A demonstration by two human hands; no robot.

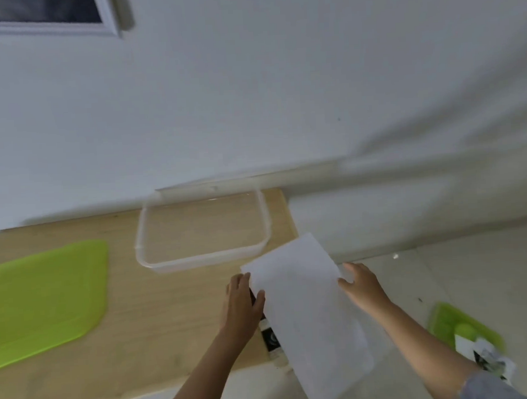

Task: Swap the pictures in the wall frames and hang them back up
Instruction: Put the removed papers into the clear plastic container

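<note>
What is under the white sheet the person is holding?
A black-and-white picture peeks out under the white sheet at its left edge, beside the left hand. The rest of it is covered.

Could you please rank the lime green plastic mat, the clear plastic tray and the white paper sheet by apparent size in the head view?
1. Lime green plastic mat, though partly cropped.
2. Clear plastic tray and white paper sheet: too alike; the sheet is nearer.

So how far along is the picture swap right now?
Midway. Looks done: a frame is off the wall, since both hands, left hand and right hand, hold a white panel with a black-and-white print beneath, over the table. Left: finishing the swap and rehanging; a white frame hangs on the wall.
</note>
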